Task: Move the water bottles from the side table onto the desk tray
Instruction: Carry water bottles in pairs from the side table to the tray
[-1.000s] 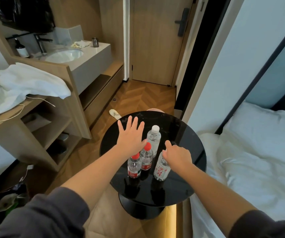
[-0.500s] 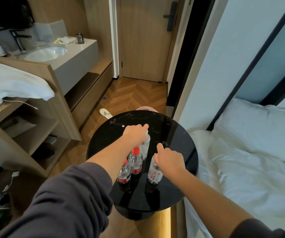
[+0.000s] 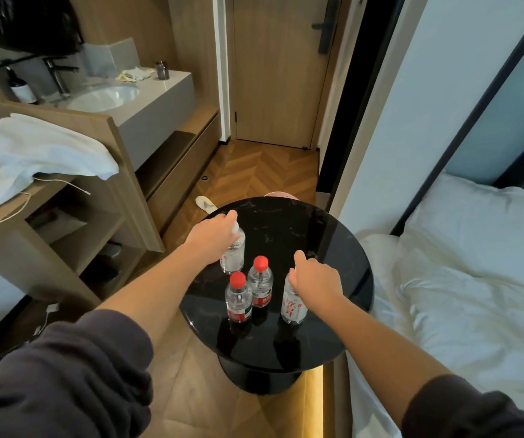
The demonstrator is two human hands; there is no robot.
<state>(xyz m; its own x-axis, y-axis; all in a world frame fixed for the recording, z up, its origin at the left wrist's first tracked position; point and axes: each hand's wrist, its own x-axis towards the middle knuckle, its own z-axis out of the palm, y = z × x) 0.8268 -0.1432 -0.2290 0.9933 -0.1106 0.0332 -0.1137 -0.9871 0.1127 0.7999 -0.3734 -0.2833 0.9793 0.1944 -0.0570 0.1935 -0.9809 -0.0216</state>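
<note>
left hand [image 3: 213,232]: curled round top of clear white-capped bottle [image 3: 234,259]
right hand [image 3: 314,276]: grips top of clear red-lettered bottle [image 3: 292,308]
near red-capped bottle [image 3: 238,298], far red-capped bottle [image 3: 260,284]: clear, red labels, upright
surface: round glossy black side table [image 3: 333,248]

Left grip [image 3: 213,232] now apparently round bottle [image 3: 234,260]

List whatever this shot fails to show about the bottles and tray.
Desk tray: outside the head view's edges.
Right bottle: cap hidden in the right hand's grip.
Far bottle: neck covered by the left hand.
Red-capped bottles: label print too small to read.
</note>
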